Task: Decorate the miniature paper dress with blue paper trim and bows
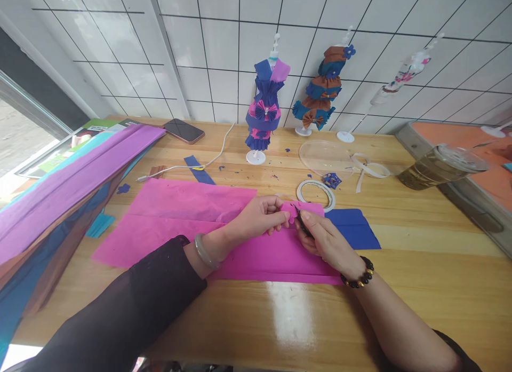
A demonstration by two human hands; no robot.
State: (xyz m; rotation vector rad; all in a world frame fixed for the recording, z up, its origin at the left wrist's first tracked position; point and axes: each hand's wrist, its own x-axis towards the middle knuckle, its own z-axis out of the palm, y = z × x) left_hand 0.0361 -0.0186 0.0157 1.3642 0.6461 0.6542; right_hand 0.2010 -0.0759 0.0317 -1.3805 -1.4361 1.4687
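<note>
My left hand [267,214] pinches the left edge of a small piece of pink paper [314,207] between thumb and fingers. A pair of dark scissors [304,226] is in my right hand [325,239], its blades at the small pink piece, where a scalloped edge shows. The handles are mostly hidden by my fingers. Beneath both hands lies a large sheet of pink crepe paper [176,209], folded or layered. A dark blue paper piece [352,228] is just right of my right hand. A roll of double-sided tape [300,190] lies flat behind the hands.
Paper-dressed figures on stands [264,113], [320,94] line the tiled wall beside a barer bottle form [404,76]. A phone [184,131], white cable [216,157] and coloured paper strips [92,169] are at left. A drink cup [432,169] stands right, near a clear lid [328,157].
</note>
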